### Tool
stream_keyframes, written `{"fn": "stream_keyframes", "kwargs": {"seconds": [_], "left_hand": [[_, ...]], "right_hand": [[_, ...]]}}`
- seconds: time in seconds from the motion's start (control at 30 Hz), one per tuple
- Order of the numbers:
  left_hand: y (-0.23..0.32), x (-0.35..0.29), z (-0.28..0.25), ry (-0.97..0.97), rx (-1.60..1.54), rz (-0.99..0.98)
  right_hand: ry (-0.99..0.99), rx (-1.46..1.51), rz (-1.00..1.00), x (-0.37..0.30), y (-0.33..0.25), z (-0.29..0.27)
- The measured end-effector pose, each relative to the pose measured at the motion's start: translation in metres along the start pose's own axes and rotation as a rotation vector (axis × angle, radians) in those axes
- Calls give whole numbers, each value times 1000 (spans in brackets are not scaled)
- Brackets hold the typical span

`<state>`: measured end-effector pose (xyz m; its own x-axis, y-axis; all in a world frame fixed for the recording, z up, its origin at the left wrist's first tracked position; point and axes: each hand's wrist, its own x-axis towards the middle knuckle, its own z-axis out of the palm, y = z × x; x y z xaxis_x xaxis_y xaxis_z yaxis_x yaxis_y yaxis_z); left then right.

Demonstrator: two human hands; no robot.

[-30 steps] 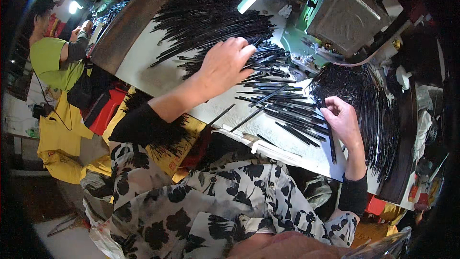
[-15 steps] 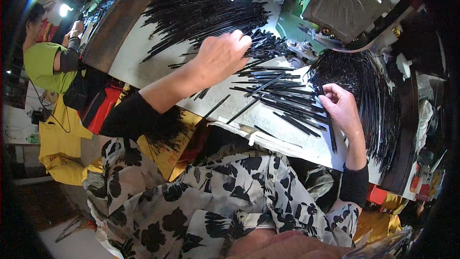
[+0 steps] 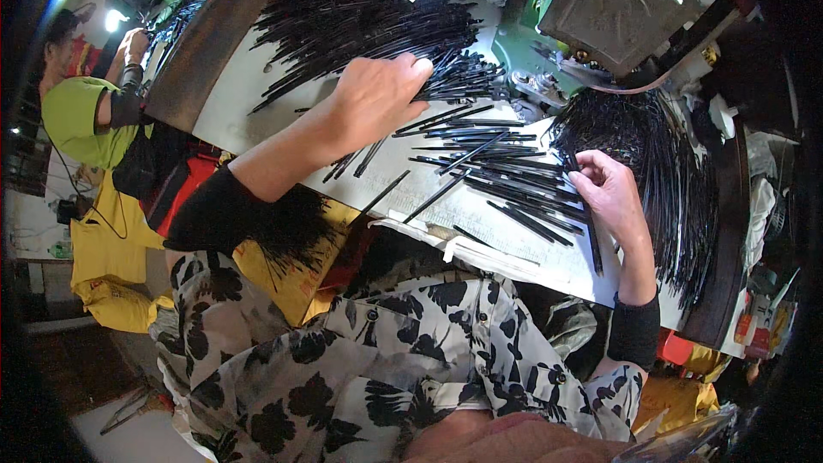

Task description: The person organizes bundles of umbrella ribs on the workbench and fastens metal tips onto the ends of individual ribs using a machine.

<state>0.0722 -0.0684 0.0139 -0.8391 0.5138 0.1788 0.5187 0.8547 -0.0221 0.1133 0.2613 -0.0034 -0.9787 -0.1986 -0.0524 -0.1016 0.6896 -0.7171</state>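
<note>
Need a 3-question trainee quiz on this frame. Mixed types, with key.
1. Multiple choice: what is the left hand nearest to?
A) a yellow bag
B) black sticks
C) the lit tube lamp
2. True or false: the right hand is bare, with a black sleeve on that forearm.
3. Fill in: the tabletop under the sticks is ____ in colour.

Key:
1. B
2. True
3. white

A machine point(image 3: 613, 9) and heaped sticks point(image 3: 360, 26) (black ones) suggest a workshop.
</note>
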Motion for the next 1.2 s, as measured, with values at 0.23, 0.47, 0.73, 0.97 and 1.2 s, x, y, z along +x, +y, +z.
{"fn": "stream_keyframes", "kwargs": {"seconds": [0.23,0.47,0.73,0.97,1.2], "left_hand": [[-3,-1,5,44,-28,57],[-11,4,16,427,-24,282],[-2,-10,4,157,-15,70],[3,3,23,181,-16,131],[6,1,16,245,21,162]], "right_hand": [[-98,-140,-220,14,-49,13],[-102,-292,-851,54,-73,68],[-195,-415,-862,62,-78,80],[-169,-409,-777,49,-55,62],[-134,-448,-747,25,-78,49]]}}
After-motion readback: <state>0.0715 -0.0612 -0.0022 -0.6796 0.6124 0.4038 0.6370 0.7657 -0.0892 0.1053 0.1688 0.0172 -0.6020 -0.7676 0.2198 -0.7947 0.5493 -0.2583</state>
